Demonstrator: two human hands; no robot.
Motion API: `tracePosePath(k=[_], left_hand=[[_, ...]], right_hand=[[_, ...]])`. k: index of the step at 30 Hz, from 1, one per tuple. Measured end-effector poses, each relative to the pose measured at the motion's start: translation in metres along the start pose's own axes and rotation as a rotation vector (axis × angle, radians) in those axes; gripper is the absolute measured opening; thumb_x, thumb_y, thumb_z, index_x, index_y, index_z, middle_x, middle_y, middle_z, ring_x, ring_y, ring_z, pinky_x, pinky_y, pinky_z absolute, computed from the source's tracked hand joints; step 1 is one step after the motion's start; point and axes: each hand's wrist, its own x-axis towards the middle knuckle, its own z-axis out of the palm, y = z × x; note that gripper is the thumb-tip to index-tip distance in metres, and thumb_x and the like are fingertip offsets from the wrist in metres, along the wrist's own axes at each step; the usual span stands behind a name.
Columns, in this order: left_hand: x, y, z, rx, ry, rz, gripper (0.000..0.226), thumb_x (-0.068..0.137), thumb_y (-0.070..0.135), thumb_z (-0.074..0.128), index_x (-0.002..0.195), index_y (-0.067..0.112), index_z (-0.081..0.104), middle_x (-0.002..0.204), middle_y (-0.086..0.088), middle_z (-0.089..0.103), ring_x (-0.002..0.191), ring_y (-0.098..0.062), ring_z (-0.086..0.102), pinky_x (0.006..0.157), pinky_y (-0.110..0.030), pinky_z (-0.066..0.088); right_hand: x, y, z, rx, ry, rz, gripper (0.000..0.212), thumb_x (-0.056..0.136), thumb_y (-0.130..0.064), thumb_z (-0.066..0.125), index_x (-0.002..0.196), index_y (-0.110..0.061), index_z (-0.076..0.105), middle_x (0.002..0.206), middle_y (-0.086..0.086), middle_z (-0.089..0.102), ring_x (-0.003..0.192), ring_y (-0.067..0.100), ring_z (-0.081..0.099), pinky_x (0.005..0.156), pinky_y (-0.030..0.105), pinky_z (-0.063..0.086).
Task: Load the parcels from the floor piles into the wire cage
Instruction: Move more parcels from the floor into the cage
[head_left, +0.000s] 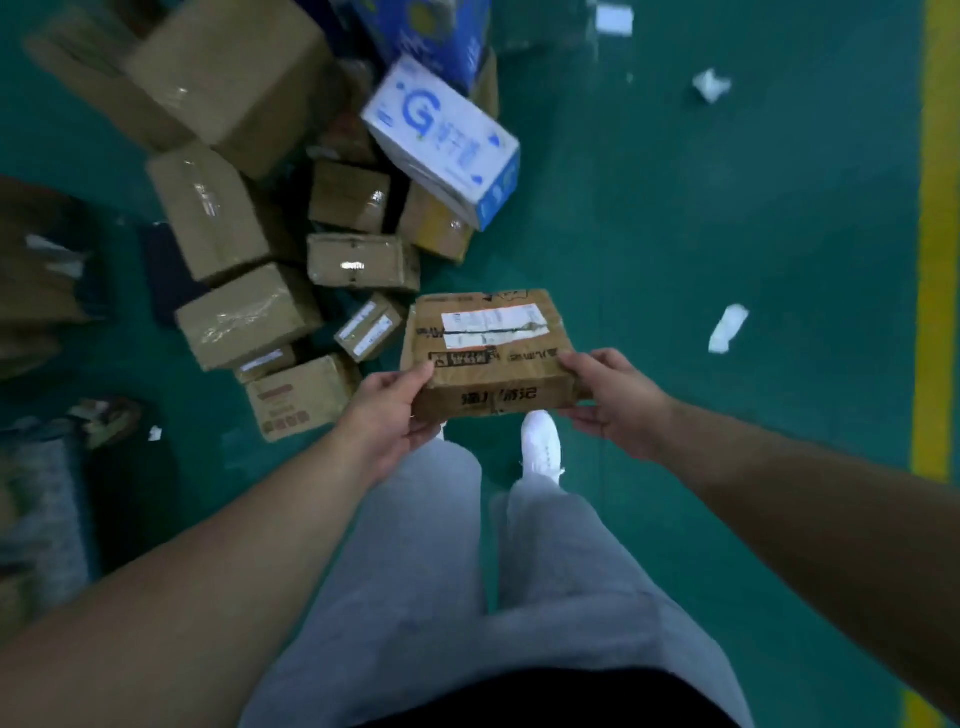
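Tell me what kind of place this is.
Probably a parcel sorting depot or warehouse: a pile of taped cardboard parcels on a green painted floor with a yellow lane line.

Parcel (511, 366) label (493, 325) print too blurred to read; floor pile (244, 208) cropped top, left.

A large blue letter G (422, 115) is showing on the tilted white-and-blue cardboard carton (457, 161). The flat brown cardboard parcel (498, 374) is bearing a white label (493, 325) and black characters (506, 397), both too blurred to read.
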Motion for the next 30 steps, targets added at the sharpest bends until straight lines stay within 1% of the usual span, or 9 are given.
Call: tracePosePath(k=[4, 7, 11, 15, 19, 21, 23, 26, 30], left_hand=[[-0.078, -0.017, -0.023, -0.175, 0.119, 0.114, 0.033, 0.094, 0.033, 0.071, 0.117, 0.016, 0.055, 0.113, -0.014, 0.073, 0.096, -0.030, 0.073, 0.091, -0.047, 0.059], [-0.123, -0.037, -0.045, -0.314, 0.219, 0.156, 0.034, 0.093, 0.032, 0.073, 0.118, 0.017, 0.057, 0.111, -0.012, 0.075, 0.092, -0.027, 0.075, 0.081, -0.041, 0.061], [-0.172, -0.061, -0.082, -0.530, 0.319, 0.227, 0.032, 0.095, 0.026, 0.070, 0.121, 0.014, 0.056, 0.113, -0.014, 0.073, 0.097, -0.028, 0.071, 0.083, -0.042, 0.059], [-0.209, -0.102, -0.127, -0.707, 0.406, 0.310, 0.026, 0.096, 0.025, 0.068, 0.115, 0.014, 0.054, 0.114, -0.015, 0.070, 0.096, -0.027, 0.068, 0.082, -0.041, 0.059], [-0.244, -0.162, -0.173, -0.875, 0.489, 0.358, 0.022, 0.097, 0.025, 0.068, 0.108, 0.013, 0.055, 0.116, -0.017, 0.068, 0.098, -0.028, 0.065, 0.080, -0.040, 0.058], [-0.259, -0.193, -0.197, -0.941, 0.537, 0.376, 0.020, 0.096, 0.026, 0.068, 0.106, 0.013, 0.055, 0.114, -0.017, 0.068, 0.094, -0.027, 0.064, 0.075, -0.037, 0.059], [-0.276, -0.234, -0.225, -1.007, 0.589, 0.394, 0.021, 0.096, 0.027, 0.068, 0.107, 0.013, 0.056, 0.115, -0.017, 0.069, 0.094, -0.026, 0.065, 0.074, -0.036, 0.058], [-0.298, -0.291, -0.261, -1.091, 0.665, 0.413, 0.023, 0.097, 0.029, 0.067, 0.111, 0.014, 0.057, 0.118, -0.016, 0.069, 0.098, -0.027, 0.068, 0.080, -0.038, 0.060], [-0.333, -0.382, -0.314, -1.229, 0.737, 0.421, 0.026, 0.098, 0.029, 0.066, 0.117, 0.013, 0.057, 0.116, -0.013, 0.070, 0.104, -0.027, 0.068, 0.081, -0.038, 0.059]], right_hand=[[-0.062, -0.032, 0.006, -0.145, -0.146, -0.104, 0.033, 0.091, -0.048, 0.070, 0.109, -0.025, 0.056, 0.120, 0.006, 0.066, 0.098, 0.030, 0.073, 0.072, 0.032, 0.056], [-0.099, -0.044, 0.028, -0.255, -0.237, -0.183, 0.028, 0.092, -0.045, 0.069, 0.104, -0.023, 0.056, 0.107, 0.004, 0.066, 0.087, 0.026, 0.071, 0.077, 0.034, 0.049], [-0.137, -0.048, 0.074, -0.342, -0.380, -0.277, 0.023, 0.093, -0.040, 0.070, 0.099, -0.023, 0.055, 0.094, -0.001, 0.069, 0.073, 0.018, 0.071, 0.074, 0.033, 0.044], [-0.176, -0.036, 0.132, -0.466, -0.481, -0.383, 0.029, 0.091, -0.039, 0.074, 0.108, -0.019, 0.060, 0.100, 0.001, 0.077, 0.085, 0.023, 0.075, 0.086, 0.037, 0.053], [-0.221, 0.004, 0.195, -0.591, -0.515, -0.482, 0.032, 0.088, -0.044, 0.076, 0.111, -0.025, 0.065, 0.106, 0.001, 0.076, 0.088, 0.020, 0.073, 0.076, 0.034, 0.053], [-0.241, 0.030, 0.224, -0.639, -0.560, -0.495, 0.032, 0.088, -0.044, 0.075, 0.112, -0.026, 0.065, 0.105, 0.001, 0.076, 0.085, 0.017, 0.072, 0.081, 0.035, 0.054], [-0.264, 0.063, 0.258, -0.702, -0.604, -0.510, 0.030, 0.089, -0.040, 0.075, 0.112, -0.025, 0.066, 0.104, 0.002, 0.077, 0.095, 0.021, 0.073, 0.089, 0.040, 0.055], [-0.299, 0.112, 0.303, -0.729, -0.663, -0.511, 0.026, 0.090, -0.034, 0.075, 0.110, -0.022, 0.065, 0.103, 0.001, 0.078, 0.099, 0.024, 0.073, 0.078, 0.034, 0.054], [-0.336, 0.204, 0.363, -0.832, -0.732, -0.545, 0.025, 0.087, -0.039, 0.077, 0.103, -0.023, 0.066, 0.111, 0.005, 0.075, 0.104, 0.029, 0.072, 0.086, 0.039, 0.049]])
